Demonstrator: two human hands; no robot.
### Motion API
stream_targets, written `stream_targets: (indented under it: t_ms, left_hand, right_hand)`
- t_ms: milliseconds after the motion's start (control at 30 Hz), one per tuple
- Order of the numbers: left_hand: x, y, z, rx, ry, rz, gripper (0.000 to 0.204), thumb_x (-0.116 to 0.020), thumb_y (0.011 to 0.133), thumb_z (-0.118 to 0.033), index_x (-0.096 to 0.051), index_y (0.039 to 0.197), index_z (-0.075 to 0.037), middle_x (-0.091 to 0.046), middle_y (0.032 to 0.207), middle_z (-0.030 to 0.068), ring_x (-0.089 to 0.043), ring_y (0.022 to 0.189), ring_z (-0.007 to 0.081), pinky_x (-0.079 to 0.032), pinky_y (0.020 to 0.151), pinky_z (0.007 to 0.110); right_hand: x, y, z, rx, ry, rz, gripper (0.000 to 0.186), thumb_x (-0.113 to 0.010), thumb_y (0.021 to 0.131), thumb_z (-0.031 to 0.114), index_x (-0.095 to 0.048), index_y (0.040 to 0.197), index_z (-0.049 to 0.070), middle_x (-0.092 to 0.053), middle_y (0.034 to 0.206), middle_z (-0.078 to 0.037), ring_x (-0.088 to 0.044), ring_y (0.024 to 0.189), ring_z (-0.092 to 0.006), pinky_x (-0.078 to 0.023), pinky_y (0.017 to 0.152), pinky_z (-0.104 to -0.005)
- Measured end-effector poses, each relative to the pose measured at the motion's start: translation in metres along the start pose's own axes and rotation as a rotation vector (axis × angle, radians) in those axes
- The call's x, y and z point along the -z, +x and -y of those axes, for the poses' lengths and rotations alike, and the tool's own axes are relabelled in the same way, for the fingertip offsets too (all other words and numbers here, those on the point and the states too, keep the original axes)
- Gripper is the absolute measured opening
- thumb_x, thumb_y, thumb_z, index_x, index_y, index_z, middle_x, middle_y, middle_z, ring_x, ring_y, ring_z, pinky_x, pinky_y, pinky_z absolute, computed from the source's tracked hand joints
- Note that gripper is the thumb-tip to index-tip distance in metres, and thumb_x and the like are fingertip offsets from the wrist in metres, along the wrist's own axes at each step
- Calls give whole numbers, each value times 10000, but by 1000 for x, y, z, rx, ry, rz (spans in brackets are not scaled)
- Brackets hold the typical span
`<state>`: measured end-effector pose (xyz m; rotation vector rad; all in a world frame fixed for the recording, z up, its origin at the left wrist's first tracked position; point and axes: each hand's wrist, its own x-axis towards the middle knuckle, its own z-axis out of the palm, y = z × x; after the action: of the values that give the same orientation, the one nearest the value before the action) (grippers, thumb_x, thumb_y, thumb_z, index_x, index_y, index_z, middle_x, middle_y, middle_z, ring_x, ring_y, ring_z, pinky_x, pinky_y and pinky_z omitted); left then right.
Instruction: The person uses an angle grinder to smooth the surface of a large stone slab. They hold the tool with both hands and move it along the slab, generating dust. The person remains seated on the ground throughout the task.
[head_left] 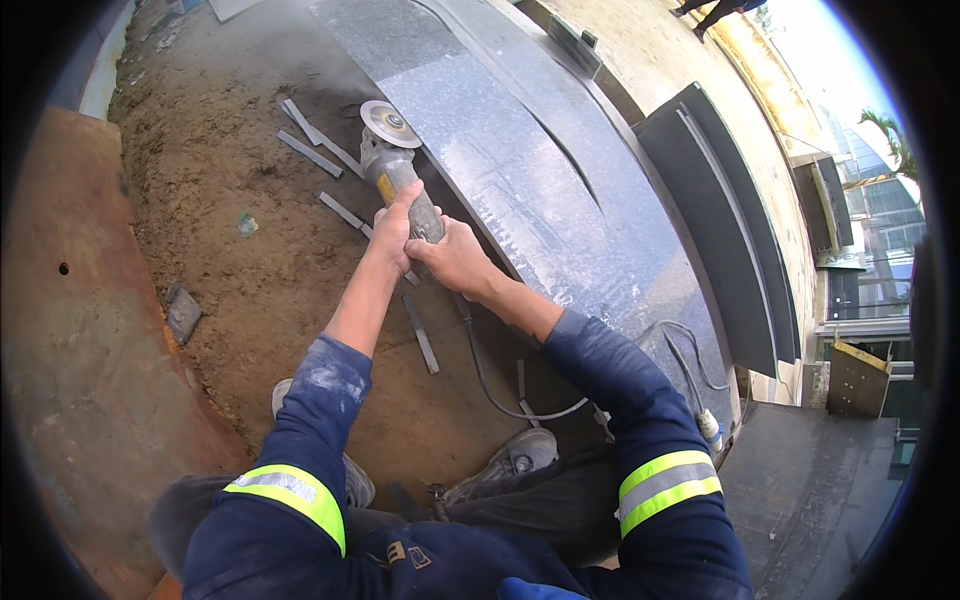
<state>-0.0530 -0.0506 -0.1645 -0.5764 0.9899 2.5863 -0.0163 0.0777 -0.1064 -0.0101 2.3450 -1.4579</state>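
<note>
A grey angle grinder (388, 170) with a pale disc is held out at the left long edge of a large grey stone slab (570, 230); the disc sits at that edge, with a pale dusty haze beyond it. My left hand (395, 228) grips the grinder body. My right hand (455, 255) is closed round its rear end, close beside my left. The cord (470, 340) runs down from the tool and over the slab to a connector (710, 428). Narrow cut strips (420, 335) lie on the dirt below my hands.
A rusty metal sheet (70, 330) lies at the left. Dark slabs (720, 240) lean along the right. A dark panel (800, 490) is at lower right. A person's legs (710, 18) show at the top right. My shoes (515, 460) rest on the dirt.
</note>
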Motion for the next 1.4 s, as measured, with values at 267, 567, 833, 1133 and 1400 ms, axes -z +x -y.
stream_targets:
  t_ms: [267,567,833,1133,1400]
  left_hand:
    - [-20,-65,39,-12,-25,-91,445,-780,896,-345,-589,1073,15,-678,862,125,-696,710,218,-606,639,368]
    - [-17,-39,27,-33,8,-93,426,-776,898,-363,-610,1023,10,-681,849,128,-696,693,213,-601,631,362]
    - [-12,-10,12,-39,32,-66,470,-789,879,-399,-622,1006,22,-690,860,131,-700,690,221,-603,652,367]
    - [-5,5,-4,18,16,-18,480,-789,878,-402,-597,1060,-1,-688,867,133,-701,700,230,-612,663,379]
    - [-19,-65,42,-26,-9,-75,405,-765,909,-348,-603,1043,-2,-684,849,116,-696,686,199,-601,629,346]
  right_hand:
    - [14,-69,-4,-84,1,41,454,-748,787,296,-601,1068,-28,-693,940,-193,-706,868,-302,-545,772,-405]
    - [12,-37,-10,-5,-2,29,404,-751,789,292,-624,1003,-27,-693,876,-161,-705,823,-250,-543,737,-382]
    - [7,-4,-17,24,50,19,436,-751,784,290,-651,1047,-43,-713,927,-165,-707,869,-259,-546,774,-385]
    - [1,6,-4,-16,44,10,422,-745,788,270,-641,1040,-51,-692,909,-151,-679,852,-241,-527,751,-365]
    - [13,-71,-4,-36,-6,42,369,-729,842,218,-616,1064,-54,-664,870,-82,-620,779,-150,-506,698,-326]
